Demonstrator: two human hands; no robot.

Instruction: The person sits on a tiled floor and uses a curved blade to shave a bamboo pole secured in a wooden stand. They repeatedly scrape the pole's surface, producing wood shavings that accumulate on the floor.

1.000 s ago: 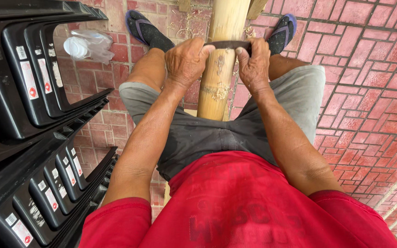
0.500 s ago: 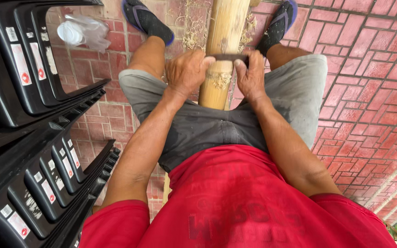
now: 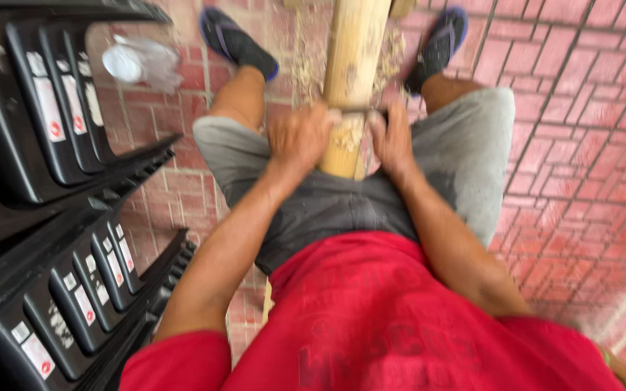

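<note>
Nearest the camera is the person's red shirt, filling the lower centre of the blurred head view. Both bare forearms extend forward from it over the grey shorts.

Left hand: closed, fingers curled down on the left side of a pale bamboo pole. Right hand: closed likewise on the pole's right side. A thin dark bar crosses the pole between the two hands, and each hand appears clamped on one end of it; motion blur prevents a finer reading of the grip. The hands sit apart, one on each side of the pole, level with each other.

The pole lies between the person's knees, its near end against the shorts and its length running away from the body toward the top of the frame. Pale shavings are scattered on the red brick floor beside the pole.

Farther out, each foot wears a dark sandal with blue trim, the left sandal and the right sandal flanking the pole.

Along the left edge stands a stack of black plastic chairs with small white labels. A crumpled clear plastic bottle lies on the bricks beyond the stack.
</note>
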